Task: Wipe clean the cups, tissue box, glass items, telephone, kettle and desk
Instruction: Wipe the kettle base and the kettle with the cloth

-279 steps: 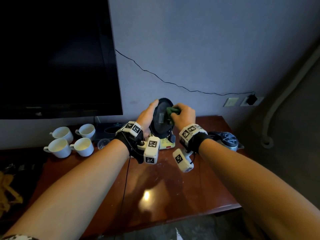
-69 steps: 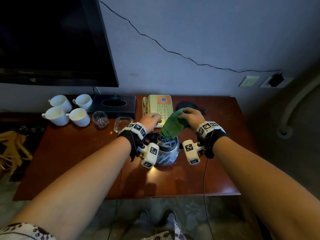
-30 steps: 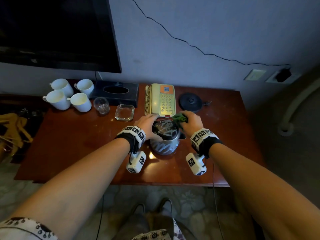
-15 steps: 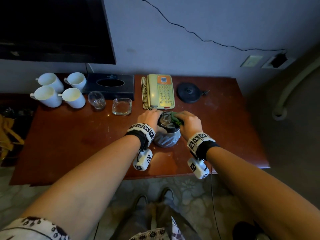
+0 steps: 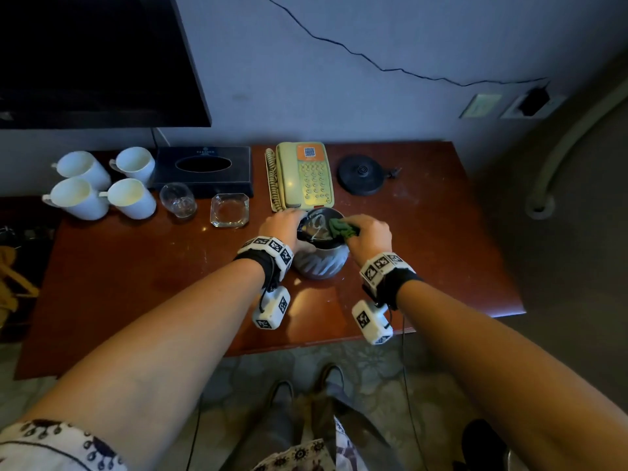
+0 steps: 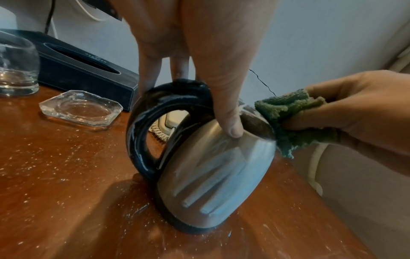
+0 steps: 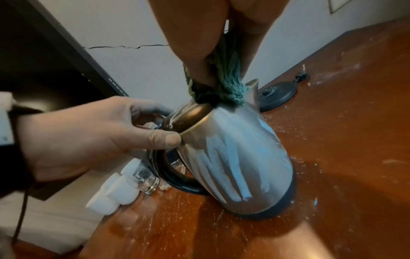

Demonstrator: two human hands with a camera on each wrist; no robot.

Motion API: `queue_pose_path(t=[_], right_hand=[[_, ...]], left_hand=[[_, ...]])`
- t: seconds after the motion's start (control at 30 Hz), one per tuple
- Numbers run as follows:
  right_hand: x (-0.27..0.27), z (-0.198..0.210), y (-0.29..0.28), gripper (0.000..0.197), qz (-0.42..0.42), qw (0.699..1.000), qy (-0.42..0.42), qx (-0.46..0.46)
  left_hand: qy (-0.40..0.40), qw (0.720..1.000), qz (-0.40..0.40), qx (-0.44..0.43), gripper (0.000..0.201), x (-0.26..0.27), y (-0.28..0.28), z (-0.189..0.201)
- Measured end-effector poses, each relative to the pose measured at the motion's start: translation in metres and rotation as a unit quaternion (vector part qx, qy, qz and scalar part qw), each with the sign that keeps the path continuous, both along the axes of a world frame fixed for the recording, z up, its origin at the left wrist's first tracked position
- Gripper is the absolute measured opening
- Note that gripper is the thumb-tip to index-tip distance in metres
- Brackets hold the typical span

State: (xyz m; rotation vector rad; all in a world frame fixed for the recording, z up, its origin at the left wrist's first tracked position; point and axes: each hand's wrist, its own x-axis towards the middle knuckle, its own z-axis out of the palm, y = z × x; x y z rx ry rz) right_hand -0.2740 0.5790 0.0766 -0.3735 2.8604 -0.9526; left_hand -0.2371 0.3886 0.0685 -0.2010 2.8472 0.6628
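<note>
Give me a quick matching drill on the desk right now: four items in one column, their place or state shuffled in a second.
1 kettle
2 green cloth
3 kettle base
4 glass ashtray

A in front of the tissue box
B gripped at the handle by the left hand
C bunched in the right hand
D right of the telephone

Pairs: 1-B, 2-C, 3-D, 4-A

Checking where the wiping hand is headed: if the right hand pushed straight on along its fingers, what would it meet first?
The right hand presses the green cloth into the steel kettle's open mouth, so it would probably meet the kettle's inner wall first; depth inside is unclear.
</note>
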Motion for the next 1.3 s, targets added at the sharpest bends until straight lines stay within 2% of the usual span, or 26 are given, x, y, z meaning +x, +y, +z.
queue_pose_path(t=[0.23,0.4,0.47,0.53,0.6,0.7,0.77,0.87,1.03,1.2,1.3], right_hand=[[-0.020,0.000,-0.009,0.036,-0.044,0.996,-0.036,0.074],[0.001,-0.006,-0.008,0.020,0.070,0.990,0.041,0.113],[0.007,-0.006,-0.006,0.018,0.123,0.987,0.039,0.096],[0.003,-0.001,-0.002,0.018,0.140,0.988,0.021,0.062],[-0.006,0.004,0.004,0.025,0.068,0.998,-0.014,0.009],[-0.022,0.008,0.015,0.029,-0.114,0.990,-0.054,-0.064],[-0.027,0.007,0.014,0.026,-0.135,0.986,-0.085,-0.042],[-0.027,0.004,0.004,0.021,-0.091,0.991,-0.098,-0.004],[-0.015,0.002,-0.003,0.023,-0.045,0.996,-0.074,0.038],[-0.019,0.011,0.000,0.017,0.026,0.995,-0.096,0.028],[-0.035,0.019,-0.006,0.025,0.005,0.997,-0.071,-0.002]], left_hand=[[0.003,1.000,0.021,0.018,0.085,0.003,0.000,-0.007],[0.006,0.999,0.045,0.027,0.083,0.002,0.004,-0.004],[-0.004,0.999,0.045,0.023,0.080,0.001,0.004,-0.001],[-0.015,0.999,0.040,0.017,0.078,-0.001,0.007,0.003],[-0.020,0.999,0.040,0.021,0.086,-0.001,0.011,0.005],[-0.021,0.998,0.049,0.015,0.095,-0.003,0.019,0.007],[-0.022,0.998,0.051,0.008,0.094,-0.004,0.022,0.006],[-0.021,0.998,0.058,0.005,0.093,-0.005,0.023,0.005],[-0.021,0.998,0.061,-0.004,0.096,-0.007,0.023,0.005],[-0.013,0.998,0.068,0.011,0.098,-0.005,0.022,0.003],[-0.002,0.995,0.087,0.037,0.096,-0.001,0.020,-0.001]])
